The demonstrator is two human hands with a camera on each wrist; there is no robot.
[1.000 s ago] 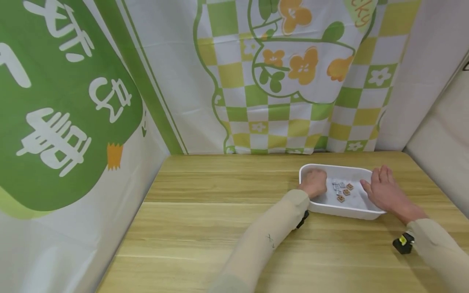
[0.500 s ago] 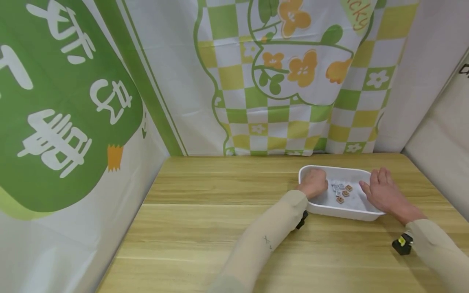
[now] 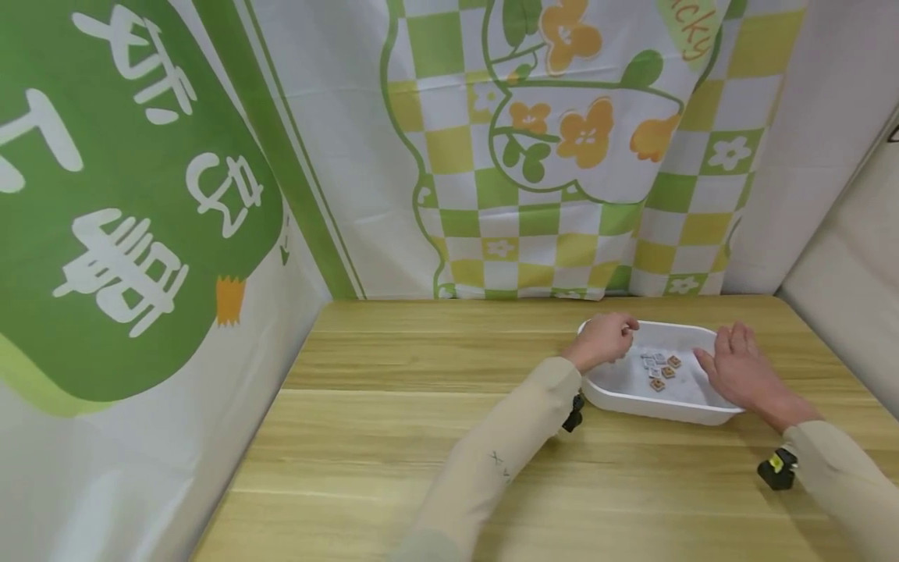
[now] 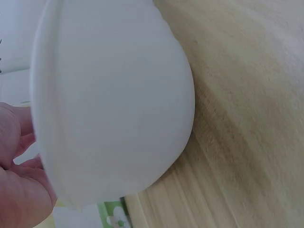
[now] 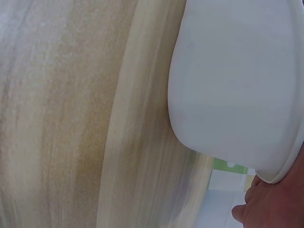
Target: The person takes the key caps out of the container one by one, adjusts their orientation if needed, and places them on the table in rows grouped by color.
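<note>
A white plastic tray [image 3: 653,406] sits toward the table's right side. Inside lie 3 brown square pieces [image 3: 668,373] and several small silvery pieces [image 3: 655,372], grouped near the middle; their exact kind is too small to tell. My left hand [image 3: 600,341] hovers over the tray's left end, fingers bent with the tips drawn together; whether anything is between them cannot be seen. In the left wrist view the tray wall partly hides this hand [image 4: 19,190]. My right hand [image 3: 747,371] rests on the tray's right rim with its fingers extended. The right wrist view shows it [image 5: 273,204] against the rim.
The wooden table [image 3: 393,437] stretches left and in front of the tray. A checked green, yellow and white cloth [image 3: 534,226] hangs at the table's back edge. A green and white cloth [image 3: 140,203] hangs on the left.
My left hand has lifted from inside the tray and shifted slightly to the left, its fist loosening into bent fingers. My right hand stays on the rim.
</note>
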